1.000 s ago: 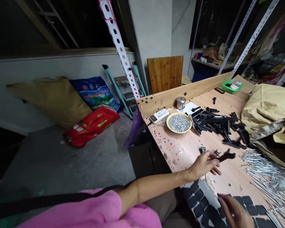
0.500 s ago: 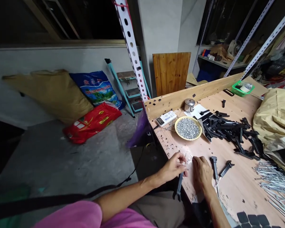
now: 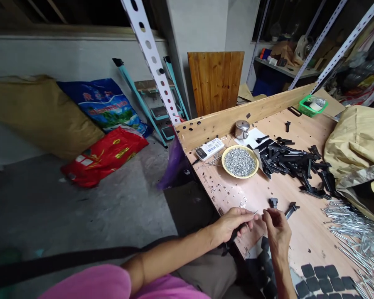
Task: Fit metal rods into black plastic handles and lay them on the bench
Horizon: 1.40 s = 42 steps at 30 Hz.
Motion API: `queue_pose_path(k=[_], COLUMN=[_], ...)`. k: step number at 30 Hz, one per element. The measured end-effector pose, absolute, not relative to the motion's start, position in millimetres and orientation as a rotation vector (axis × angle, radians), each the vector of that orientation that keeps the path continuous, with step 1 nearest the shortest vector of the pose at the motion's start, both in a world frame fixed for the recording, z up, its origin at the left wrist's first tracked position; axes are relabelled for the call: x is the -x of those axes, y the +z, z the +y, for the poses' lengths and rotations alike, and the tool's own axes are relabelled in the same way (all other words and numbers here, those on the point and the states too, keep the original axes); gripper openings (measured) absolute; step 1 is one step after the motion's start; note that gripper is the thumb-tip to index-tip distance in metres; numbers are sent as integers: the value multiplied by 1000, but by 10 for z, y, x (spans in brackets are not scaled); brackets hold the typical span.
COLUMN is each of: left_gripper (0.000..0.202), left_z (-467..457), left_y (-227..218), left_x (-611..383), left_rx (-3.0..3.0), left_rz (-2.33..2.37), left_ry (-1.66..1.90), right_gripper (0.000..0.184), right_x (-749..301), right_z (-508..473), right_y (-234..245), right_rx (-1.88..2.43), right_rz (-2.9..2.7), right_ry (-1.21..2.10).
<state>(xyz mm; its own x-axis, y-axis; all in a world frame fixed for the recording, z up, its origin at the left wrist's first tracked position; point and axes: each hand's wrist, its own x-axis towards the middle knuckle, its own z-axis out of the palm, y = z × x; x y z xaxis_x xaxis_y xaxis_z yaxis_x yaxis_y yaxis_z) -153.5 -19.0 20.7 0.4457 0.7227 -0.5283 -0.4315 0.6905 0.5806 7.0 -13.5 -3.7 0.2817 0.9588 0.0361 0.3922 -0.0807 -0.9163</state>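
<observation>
My left hand (image 3: 237, 222) is closed around a black plastic part (image 3: 233, 235), from which a thin metal rod (image 3: 255, 213) points toward my right hand. My right hand (image 3: 277, 228) pinches with thumb and forefinger just off the rod's tip; what lies between those fingertips is too small to make out. Small silver nuts (image 3: 243, 201) are scattered on the table behind my left hand. Beyond them, a yellow bowl (image 3: 225, 171) holds a heap of the same kind of small metal pieces. Two more black plastic parts (image 3: 291, 210) lie behind my right hand.
A pile of black parts (image 3: 286, 162) covers the table's middle right. Long metal rods (image 3: 358, 232) lie at the right edge, below a tan sack (image 3: 358, 137). Black square pads (image 3: 326, 284) are near the front. A white box (image 3: 210, 149) and metal cup (image 3: 242, 129) stand by the back board.
My right hand has lifted from the loose nuts and come to the rod's end. My left hand has turned the black part so the rod points right. The view has shifted slightly.
</observation>
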Motion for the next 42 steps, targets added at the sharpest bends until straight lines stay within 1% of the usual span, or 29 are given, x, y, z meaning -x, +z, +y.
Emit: queue_pose_path(k=[2,5,7,12,17,20,24,27,30,34,36,39,42], left_gripper=[39,51,55,58,55,55,52,52,53,61,62,53,33], left_z=[-228,-283,-312,-358,-399,-424,-458,-471,-462,-432,-429,-449,-478], left_y=[212,225,233,259,333,370,371,347,330,334,343,365,387], left_x=[1456,1354,1299,1222,1202,1185,1161,1150,1155,1184,1198,1201,1177], left_rx=[-489,-605,-646,-705,-750,-766,-781,-806,-819,-827,-866,-978,-1170], left_rz=[860,856,860,849,843,860,880,924,890,776,757,765,803], left_ry=[725,710,711,675,633,616,582,542,499,384,317,280,351], right_gripper=[33,34,34,35,31,25,11,12,14,23,25,27,28], right_x=[-45,-30,-46,-115,-141,-163,-225,-281,-363,-539,-626,-709,-730], right_z=[-261,-400,-466,-601,-705,-759,-831,-864,-875,-877,-886,-912,-943], right_y=[35,126,161,173,178,154,78,74,168,342,398,447,491], right_rx=[1603,1568,1555,1538,1509,1502,1490,1384,1406,1438,1416,1445,1461], right_rz=[-1104,-967,-927,-894,-955,-1094,-1485,-1734,-1770,-1764,-1780,-1827,-1913], right_ry=[858,873,872,805,706,550,126,-34,83,496,633,708,668])
